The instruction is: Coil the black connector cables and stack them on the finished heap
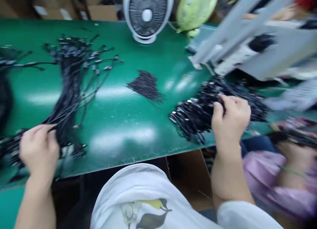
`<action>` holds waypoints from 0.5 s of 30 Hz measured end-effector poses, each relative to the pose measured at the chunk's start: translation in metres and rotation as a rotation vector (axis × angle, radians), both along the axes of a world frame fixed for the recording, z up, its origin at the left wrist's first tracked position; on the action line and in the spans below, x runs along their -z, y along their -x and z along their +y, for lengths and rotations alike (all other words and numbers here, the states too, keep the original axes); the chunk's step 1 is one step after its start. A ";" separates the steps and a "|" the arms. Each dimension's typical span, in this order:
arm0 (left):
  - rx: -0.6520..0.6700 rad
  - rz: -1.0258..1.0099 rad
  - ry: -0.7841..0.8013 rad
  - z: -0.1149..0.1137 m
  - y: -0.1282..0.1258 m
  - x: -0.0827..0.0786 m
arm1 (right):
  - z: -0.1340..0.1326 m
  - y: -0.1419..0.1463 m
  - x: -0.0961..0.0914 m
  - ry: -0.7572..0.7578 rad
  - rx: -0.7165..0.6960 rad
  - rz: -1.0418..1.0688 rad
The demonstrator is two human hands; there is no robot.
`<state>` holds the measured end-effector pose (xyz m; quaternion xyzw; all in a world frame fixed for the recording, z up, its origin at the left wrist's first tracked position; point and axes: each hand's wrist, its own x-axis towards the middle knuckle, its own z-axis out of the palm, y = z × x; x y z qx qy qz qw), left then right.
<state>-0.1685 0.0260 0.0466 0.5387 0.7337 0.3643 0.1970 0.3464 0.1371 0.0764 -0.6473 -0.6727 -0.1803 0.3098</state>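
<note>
Head view. My left hand [39, 148] is at the near end of the long cable bundle [69, 73], left on the green table [111, 110]; its fingertips seem to pinch one thin strand. My right hand [231, 115] is curled over the looped black cables [193, 113] at right; whether it grips one, I can't tell. Thin dark strips [146, 85] lie between. Step in hand, as I judge it: picking cables out. Next move likely calls for easing that strand free without snagging its neighbours.
</note>
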 end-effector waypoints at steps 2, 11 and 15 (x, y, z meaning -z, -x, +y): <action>-0.118 0.363 -0.253 0.002 -0.005 -0.009 | -0.007 0.057 -0.002 0.224 -0.363 0.033; 0.190 0.357 -0.283 -0.043 -0.025 -0.022 | 0.050 0.325 0.001 0.384 -1.161 -0.395; -0.131 0.218 -0.135 -0.075 0.021 -0.020 | 0.103 0.321 -0.080 0.069 -0.883 -0.306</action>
